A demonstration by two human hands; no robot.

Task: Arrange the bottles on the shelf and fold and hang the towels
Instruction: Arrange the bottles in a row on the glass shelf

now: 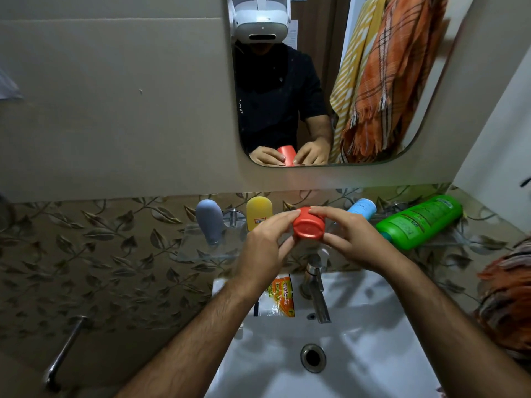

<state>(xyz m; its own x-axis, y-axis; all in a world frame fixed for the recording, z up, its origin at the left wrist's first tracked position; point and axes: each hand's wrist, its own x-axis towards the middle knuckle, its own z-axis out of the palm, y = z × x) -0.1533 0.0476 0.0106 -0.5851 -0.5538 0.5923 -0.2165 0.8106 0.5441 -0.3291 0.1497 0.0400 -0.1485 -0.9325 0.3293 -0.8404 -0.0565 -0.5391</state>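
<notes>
Both my hands hold a red bottle point(308, 226) over the glass shelf point(198, 249), its flat end facing me. My left hand point(263, 247) grips its left side and my right hand point(353, 239) its right side. On the shelf stand a grey bottle point(209, 221) and a yellow bottle point(258, 212). To the right a light blue bottle point(362, 208) and a large green bottle point(419, 221) lie tilted. An orange plaid towel point(393, 73) and a yellow striped towel point(352, 61) show in the mirror. Another orange towel point(508, 294) sits at the right edge.
A white sink point(359, 354) with a metal tap point(316, 288) lies below my arms. An orange and white packet point(277, 297) rests on the sink's back rim. A metal bar point(64, 351) juts from the leaf-patterned wall at lower left. The mirror point(319, 81) hangs above the shelf.
</notes>
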